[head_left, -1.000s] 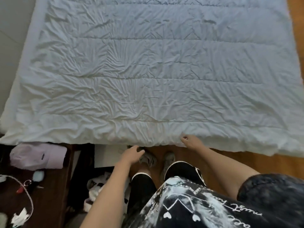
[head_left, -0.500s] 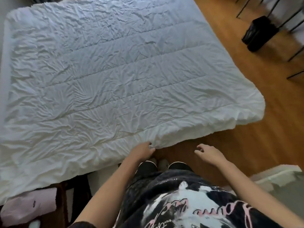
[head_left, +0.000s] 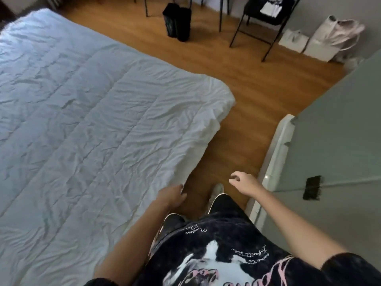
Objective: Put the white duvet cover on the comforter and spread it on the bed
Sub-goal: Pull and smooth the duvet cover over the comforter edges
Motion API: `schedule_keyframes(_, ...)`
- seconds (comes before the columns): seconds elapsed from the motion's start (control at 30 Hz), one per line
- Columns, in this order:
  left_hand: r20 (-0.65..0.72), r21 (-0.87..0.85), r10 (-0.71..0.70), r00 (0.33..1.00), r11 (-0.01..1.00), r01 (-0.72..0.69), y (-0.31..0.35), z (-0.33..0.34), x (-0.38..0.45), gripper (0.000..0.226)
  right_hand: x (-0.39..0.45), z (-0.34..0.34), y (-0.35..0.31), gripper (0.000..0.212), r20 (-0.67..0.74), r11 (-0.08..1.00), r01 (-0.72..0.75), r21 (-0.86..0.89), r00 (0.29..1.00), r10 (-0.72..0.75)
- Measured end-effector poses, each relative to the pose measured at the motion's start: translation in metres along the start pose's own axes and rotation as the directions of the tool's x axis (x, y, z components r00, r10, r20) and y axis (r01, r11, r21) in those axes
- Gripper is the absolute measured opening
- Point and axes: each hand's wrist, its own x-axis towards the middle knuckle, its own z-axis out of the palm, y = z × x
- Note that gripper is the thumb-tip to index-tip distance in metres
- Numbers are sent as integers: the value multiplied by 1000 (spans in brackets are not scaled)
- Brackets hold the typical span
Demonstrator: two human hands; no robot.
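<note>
Both hands hang low near the wrinkled white duvet [head_left: 86,129]: left hand [head_left: 172,195] touches its near edge, fingers loosely curled; right hand [head_left: 244,183] is relaxed, holding nothing; the duvet lies spread flat on the bed, long axis running near-left to far-right; half a second ago the right hand hovered closer to that edge.

one comforter [head_left: 86,124], two hands, one chair [head_left: 266,15].

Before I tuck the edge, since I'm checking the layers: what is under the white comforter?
Nothing under the comforter shows: it covers the whole bed top and drapes past the near edge by the left hand. Mattress and frame stay hidden. Only wooden floor shows beside it.
</note>
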Motion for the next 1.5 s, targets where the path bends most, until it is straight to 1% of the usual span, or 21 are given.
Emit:
schedule_keyframes(0.13, 83, 82, 75, 994, 993, -82, 52, -32, 37, 49, 23, -20, 33, 40, -11, 994, -55, 92, 998, 56)
schedule_keyframes(0.23, 127, 96, 82, 988, 991, -95, 90, -55, 78, 44, 56, -43, 56, 39, 9, 984, -87, 155, 996, 87)
schedule_keyframes(0.33, 151, 119, 80, 985, 988, -98, 130, -83, 129, 43, 97, -83, 80, 39, 24, 974, -111, 199, 994, 109)
schedule_keyframes(0.43, 199, 186, 64, 978, 977, -102, 176, -116, 167, 43, 128, -125, 100, 38, 67, 976, -119, 182, 992, 108)
schedule_keyframes(0.5, 218, 219, 70, 974, 968, -119, 207, -145, 190, 43, 147, -154, 110, 39, 117, 985, -102, 137, 989, 86)
schedule_keyframes(0.57, 185, 218, 77, 980, 969, -117, 237, -178, 221, 48, 177, -190, 124, 42, 161, 995, -71, 68, 985, 59)
schedule_keyframes(0.67, 130, 196, 102, 986, 972, -127, 275, -223, 258, 47, 218, -255, 137, 44, 177, 999, -53, -5, 983, 53)
schedule_keyframes(0.77, 109, 194, 110, 988, 972, -130, 304, -268, 302, 44, 265, -315, 138, 44, 153, 998, -63, 24, 986, 59)
schedule_keyframes(0.83, 104, 182, 119, 987, 974, -136, 322, -297, 335, 44, 297, -354, 134, 43, 161, 999, -47, 12, 986, 44)
schedule_keyframes(0.93, 101, 125, 122, 987, 983, -135, 343, -340, 399, 49, 355, -410, 130, 44, 169, 999, -39, -27, 985, 43)
schedule_keyframes(1.07, 46, -41, 114, 992, 993, -112, 368, -412, 498, 48, 442, -498, 122, 45, 154, 995, -94, -24, 983, 96)
schedule_keyframes(1.17, 43, -71, 92, 995, 994, -88, 385, -477, 558, 49, 493, -569, 110, 47, 161, 993, -111, -49, 980, 118)
schedule_keyframes(1.27, 27, -119, 85, 996, 990, -81, 398, -543, 596, 50, 538, -639, 87, 48, 168, 994, -97, -42, 981, 102)
schedule_keyframes(1.37, -22, -195, 69, 997, 978, -72, 397, -598, 624, 50, 588, -696, 55, 51, 178, 994, -52, -96, 982, 69)
schedule_keyframes(1.43, -58, -265, 26, 998, 964, -41, 387, -630, 639, 50, 622, -728, 24, 54, 187, 992, -8, -130, 982, 32)
schedule_keyframes(1.5, -67, -379, -54, 996, 925, 25, 374, -654, 653, 49, 655, -755, -12, 54, 191, 988, 35, -150, 982, -5)
